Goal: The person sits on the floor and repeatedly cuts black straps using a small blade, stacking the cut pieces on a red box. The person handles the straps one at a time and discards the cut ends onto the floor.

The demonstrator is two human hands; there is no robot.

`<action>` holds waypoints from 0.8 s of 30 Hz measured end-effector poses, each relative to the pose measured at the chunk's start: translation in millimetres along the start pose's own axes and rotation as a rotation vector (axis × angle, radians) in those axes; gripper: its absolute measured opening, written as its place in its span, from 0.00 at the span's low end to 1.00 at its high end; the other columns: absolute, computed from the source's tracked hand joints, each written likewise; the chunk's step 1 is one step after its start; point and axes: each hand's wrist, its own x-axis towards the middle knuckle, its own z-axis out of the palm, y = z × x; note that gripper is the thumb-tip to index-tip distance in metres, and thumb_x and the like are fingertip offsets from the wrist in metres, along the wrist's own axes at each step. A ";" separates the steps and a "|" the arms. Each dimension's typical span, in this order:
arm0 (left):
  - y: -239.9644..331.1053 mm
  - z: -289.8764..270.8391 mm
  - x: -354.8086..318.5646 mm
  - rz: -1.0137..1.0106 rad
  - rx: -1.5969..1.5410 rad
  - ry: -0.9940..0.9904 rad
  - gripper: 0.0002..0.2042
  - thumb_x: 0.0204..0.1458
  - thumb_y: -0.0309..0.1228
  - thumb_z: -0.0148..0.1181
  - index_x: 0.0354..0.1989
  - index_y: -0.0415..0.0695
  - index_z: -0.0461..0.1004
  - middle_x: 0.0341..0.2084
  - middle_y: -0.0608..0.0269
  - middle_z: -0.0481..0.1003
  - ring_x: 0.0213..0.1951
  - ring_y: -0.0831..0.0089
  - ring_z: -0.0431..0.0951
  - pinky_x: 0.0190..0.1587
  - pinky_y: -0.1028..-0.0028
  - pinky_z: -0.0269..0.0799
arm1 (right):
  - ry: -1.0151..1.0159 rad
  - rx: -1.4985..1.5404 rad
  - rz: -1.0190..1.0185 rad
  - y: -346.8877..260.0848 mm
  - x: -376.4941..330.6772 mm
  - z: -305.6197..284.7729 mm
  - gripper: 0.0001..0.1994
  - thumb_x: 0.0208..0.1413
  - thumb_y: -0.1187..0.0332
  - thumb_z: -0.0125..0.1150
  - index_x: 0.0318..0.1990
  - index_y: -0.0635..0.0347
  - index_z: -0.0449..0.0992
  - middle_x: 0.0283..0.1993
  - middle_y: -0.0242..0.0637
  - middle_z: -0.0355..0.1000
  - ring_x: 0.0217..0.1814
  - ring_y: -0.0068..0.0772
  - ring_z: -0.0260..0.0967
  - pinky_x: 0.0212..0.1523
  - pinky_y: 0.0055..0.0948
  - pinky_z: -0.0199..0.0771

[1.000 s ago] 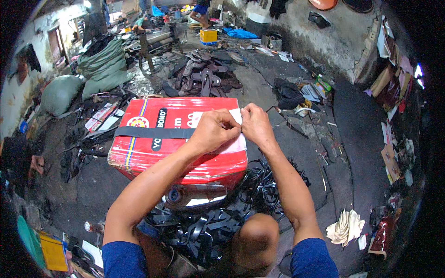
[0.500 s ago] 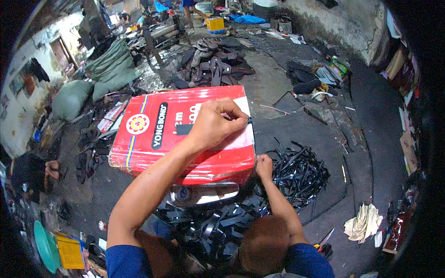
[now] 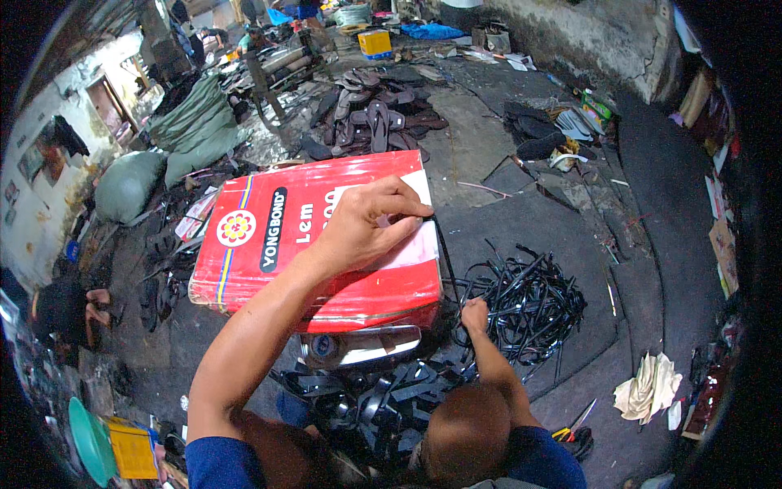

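Observation:
A big red carton (image 3: pixel 326 285) stands in front of me. My left hand (image 3: pixel 371 224) reaches over its top and pinches one end of a thin black strip (image 3: pixel 446 257) at the right edge. From there the strip runs taut down the carton's side to my right hand (image 3: pixel 474 316), whose fingers are closed on it. Just right of that hand lies a tangled pile of glossy black strips (image 3: pixel 533 306). Wider, flat black pieces (image 3: pixel 383 403) lie heaped between my knees. A metal can (image 3: pixel 326 346) lies beneath the carton's near edge.
Dark sandals (image 3: pixel 379 122) are heaped beyond the carton. Yellow-handled scissors (image 3: pixel 574 428) and a crumpled cream cloth (image 3: pixel 646 387) lie on the right floor. Stuffed green sacks (image 3: pixel 130 187) stand at left. A green basin (image 3: pixel 91 440) and yellow crate (image 3: pixel 132 448) sit lower left.
My right hand has moved down and slightly right, away from the carton's corner, and the strip now stretches between both hands. A dark patch on the carton's top no longer shows.

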 end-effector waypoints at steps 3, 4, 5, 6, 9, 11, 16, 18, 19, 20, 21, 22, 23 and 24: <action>-0.1 -2.0 -5.5 0.063 0.034 0.005 0.07 0.53 0.21 0.66 0.39 0.40 0.86 0.34 0.58 0.82 0.37 0.67 0.83 0.40 0.70 0.78 | -0.005 -0.064 -0.049 1.5 9.4 -13.0 0.13 0.61 0.64 0.58 0.38 0.69 0.78 0.43 0.64 0.78 0.52 0.66 0.76 0.54 0.55 0.75; 0.0 -0.7 -2.3 0.080 0.032 0.009 0.07 0.53 0.21 0.66 0.39 0.40 0.86 0.34 0.58 0.81 0.37 0.66 0.83 0.40 0.70 0.78 | 0.010 -0.118 -0.081 9.0 23.0 -20.3 0.14 0.62 0.64 0.57 0.38 0.69 0.78 0.44 0.64 0.78 0.52 0.67 0.76 0.55 0.56 0.75; -0.8 0.9 -1.9 0.082 0.026 0.012 0.07 0.52 0.20 0.67 0.39 0.40 0.86 0.34 0.57 0.81 0.37 0.66 0.83 0.40 0.70 0.78 | 0.012 -0.179 -0.109 18.8 28.9 -24.9 0.14 0.62 0.64 0.56 0.38 0.70 0.78 0.44 0.64 0.78 0.53 0.67 0.75 0.55 0.57 0.75; -4.4 -3.7 -7.5 0.081 0.058 -0.001 0.08 0.51 0.19 0.66 0.39 0.39 0.86 0.34 0.57 0.81 0.38 0.65 0.83 0.40 0.69 0.78 | 0.028 -0.179 -0.062 12.5 23.8 -28.9 0.14 0.61 0.64 0.56 0.38 0.70 0.78 0.45 0.64 0.78 0.53 0.67 0.75 0.55 0.57 0.74; -12.5 -8.3 -18.7 0.105 0.086 0.022 0.08 0.51 0.20 0.65 0.40 0.39 0.86 0.34 0.57 0.81 0.38 0.67 0.83 0.41 0.69 0.78 | 0.025 -0.212 -0.094 0.7 26.2 -50.0 0.13 0.59 0.66 0.54 0.37 0.70 0.78 0.47 0.63 0.78 0.52 0.68 0.75 0.54 0.58 0.74; -11.5 -8.1 -22.5 0.075 0.083 0.015 0.08 0.52 0.21 0.64 0.40 0.38 0.85 0.34 0.57 0.81 0.38 0.67 0.83 0.42 0.70 0.78 | 0.046 -0.205 -0.032 -14.0 19.8 -65.9 0.13 0.59 0.66 0.54 0.35 0.70 0.79 0.45 0.62 0.78 0.50 0.69 0.76 0.51 0.58 0.76; -6.9 -4.1 -20.2 0.182 0.146 0.017 0.10 0.52 0.26 0.61 0.41 0.41 0.86 0.38 0.56 0.81 0.43 0.62 0.82 0.48 0.66 0.77 | 0.162 -0.303 -0.174 13.9 43.8 -104.1 0.11 0.57 0.68 0.55 0.40 0.66 0.78 0.40 0.58 0.80 0.46 0.62 0.79 0.47 0.51 0.80; -9.9 -6.1 -22.8 0.244 0.169 -0.014 0.14 0.55 0.34 0.61 0.46 0.41 0.84 0.44 0.53 0.81 0.49 0.57 0.80 0.56 0.62 0.75 | 0.250 -0.310 -0.184 5.5 48.6 -122.9 0.11 0.57 0.68 0.56 0.40 0.67 0.78 0.41 0.59 0.80 0.47 0.61 0.80 0.48 0.51 0.80; -10.3 -4.8 -26.8 0.146 0.089 -0.070 0.16 0.58 0.34 0.60 0.50 0.40 0.82 0.49 0.51 0.79 0.51 0.56 0.79 0.58 0.61 0.74 | 0.293 -0.311 -0.167 4.8 56.3 -138.0 0.11 0.57 0.67 0.56 0.40 0.68 0.78 0.42 0.59 0.80 0.48 0.61 0.80 0.49 0.51 0.80; -3.1 -5.7 -23.8 0.057 0.005 -0.129 0.18 0.60 0.34 0.58 0.55 0.39 0.79 0.53 0.49 0.77 0.53 0.56 0.78 0.59 0.59 0.72 | 0.335 -0.350 -0.126 9.3 68.2 -156.5 0.12 0.57 0.66 0.57 0.41 0.68 0.77 0.42 0.59 0.80 0.49 0.62 0.80 0.49 0.53 0.80; -5.1 -4.7 -20.5 0.134 0.030 -0.138 0.18 0.62 0.33 0.57 0.56 0.38 0.79 0.54 0.48 0.77 0.54 0.54 0.77 0.59 0.59 0.72 | 0.377 -0.385 -0.088 14.5 80.5 -177.0 0.13 0.57 0.66 0.58 0.41 0.68 0.77 0.42 0.59 0.81 0.49 0.63 0.80 0.49 0.54 0.80; -9.2 -1.1 -15.4 0.220 0.045 -0.146 0.18 0.63 0.33 0.55 0.57 0.36 0.78 0.54 0.47 0.77 0.54 0.53 0.77 0.58 0.59 0.72 | 0.413 -0.490 -0.050 25.4 89.5 -202.9 0.13 0.58 0.65 0.58 0.42 0.68 0.77 0.43 0.59 0.81 0.49 0.64 0.80 0.48 0.56 0.80; -14.1 2.4 -13.3 0.249 0.044 -0.130 0.18 0.63 0.33 0.55 0.57 0.36 0.78 0.54 0.46 0.77 0.54 0.52 0.77 0.58 0.59 0.72 | 0.448 -0.594 -0.012 32.0 94.8 -227.6 0.13 0.59 0.64 0.58 0.43 0.67 0.77 0.45 0.58 0.81 0.49 0.66 0.80 0.48 0.57 0.80; -16.3 2.7 -15.5 0.263 0.061 -0.111 0.19 0.62 0.34 0.55 0.56 0.35 0.79 0.53 0.46 0.77 0.54 0.51 0.77 0.58 0.59 0.72 | 0.448 -0.642 0.065 38.5 91.9 -249.2 0.14 0.61 0.63 0.59 0.43 0.67 0.77 0.45 0.58 0.81 0.47 0.66 0.80 0.47 0.57 0.80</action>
